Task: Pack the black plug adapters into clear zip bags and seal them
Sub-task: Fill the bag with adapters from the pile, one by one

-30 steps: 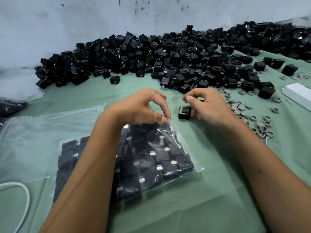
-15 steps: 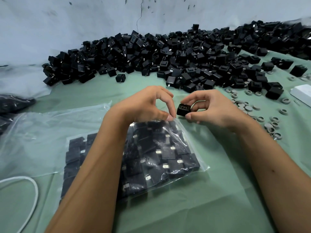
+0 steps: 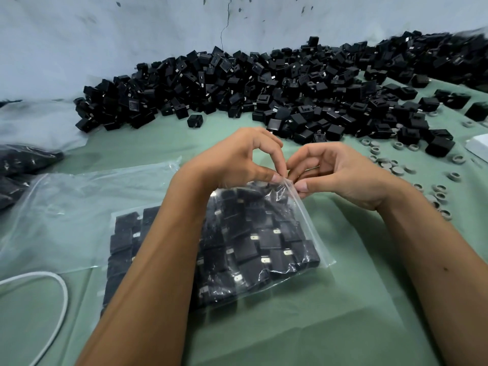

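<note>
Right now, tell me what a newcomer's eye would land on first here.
First, the long heap of black plug adapters piled along the pale wall at the back of the green table. Next, both hands, left hand and right hand, pinching the top corner of a clear zip bag packed with adapters at centre. Grey rings lie scattered to the right.

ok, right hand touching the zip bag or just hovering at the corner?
Touching. In the head view the right hand pinches the top corner of the zip bag, thumb on the plastic, next to the left hand.
</note>
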Available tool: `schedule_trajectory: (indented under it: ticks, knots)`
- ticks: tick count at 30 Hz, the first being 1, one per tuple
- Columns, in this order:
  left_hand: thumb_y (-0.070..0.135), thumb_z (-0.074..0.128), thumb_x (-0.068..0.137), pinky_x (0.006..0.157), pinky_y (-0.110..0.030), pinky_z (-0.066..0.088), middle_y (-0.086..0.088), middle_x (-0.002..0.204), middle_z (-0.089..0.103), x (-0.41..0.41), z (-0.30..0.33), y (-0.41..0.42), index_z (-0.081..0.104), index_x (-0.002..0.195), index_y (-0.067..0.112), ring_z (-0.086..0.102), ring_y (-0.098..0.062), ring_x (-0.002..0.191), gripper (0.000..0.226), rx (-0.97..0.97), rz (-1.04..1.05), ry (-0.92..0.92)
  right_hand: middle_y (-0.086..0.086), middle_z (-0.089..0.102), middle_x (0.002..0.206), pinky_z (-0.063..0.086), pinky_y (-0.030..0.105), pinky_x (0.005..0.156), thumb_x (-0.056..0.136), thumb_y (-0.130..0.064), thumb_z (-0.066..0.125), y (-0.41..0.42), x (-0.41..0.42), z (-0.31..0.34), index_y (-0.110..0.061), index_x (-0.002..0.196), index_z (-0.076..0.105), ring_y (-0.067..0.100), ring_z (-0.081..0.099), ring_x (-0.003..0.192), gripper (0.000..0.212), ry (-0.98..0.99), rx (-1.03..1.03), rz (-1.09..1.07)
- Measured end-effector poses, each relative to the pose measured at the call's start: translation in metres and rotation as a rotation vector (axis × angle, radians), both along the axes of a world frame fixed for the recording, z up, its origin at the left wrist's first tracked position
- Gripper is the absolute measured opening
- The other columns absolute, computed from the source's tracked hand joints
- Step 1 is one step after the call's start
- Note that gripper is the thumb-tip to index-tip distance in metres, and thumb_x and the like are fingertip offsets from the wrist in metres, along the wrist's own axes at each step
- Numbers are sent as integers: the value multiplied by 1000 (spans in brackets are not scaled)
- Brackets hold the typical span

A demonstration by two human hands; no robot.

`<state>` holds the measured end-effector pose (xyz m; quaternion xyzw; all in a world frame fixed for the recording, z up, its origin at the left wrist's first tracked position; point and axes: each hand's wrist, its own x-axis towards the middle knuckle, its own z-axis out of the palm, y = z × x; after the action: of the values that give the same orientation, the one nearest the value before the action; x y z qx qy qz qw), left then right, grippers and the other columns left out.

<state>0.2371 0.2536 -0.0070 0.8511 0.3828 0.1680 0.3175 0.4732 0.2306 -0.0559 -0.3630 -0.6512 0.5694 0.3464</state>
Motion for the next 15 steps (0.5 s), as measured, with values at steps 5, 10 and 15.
schedule_trajectory:
  ticks: [5,10,15]
  knots:
    - [14,86,79,118,-37,34,-2,132,59,1,2,-1,79,89,20,51,-5,130,13,-1,7,-1,26,75,102,62,31,78,87,6,69,-3,-12,-2,7,117,61,33,77,91,31,3,-19,52]
    - [14,85,80,119,-45,34,2,134,57,0,2,-1,81,90,19,50,-6,132,12,-14,19,-3,34,71,109,63,34,78,91,2,60,-4,-12,1,3,124,57,39,75,96,33,114,-124,45]
    - [13,86,79,118,-43,35,2,132,58,2,3,-2,80,87,22,51,-7,129,13,-14,23,-7,40,64,118,61,47,91,100,4,50,-4,-15,0,-1,140,48,50,68,110,40,168,-229,186]
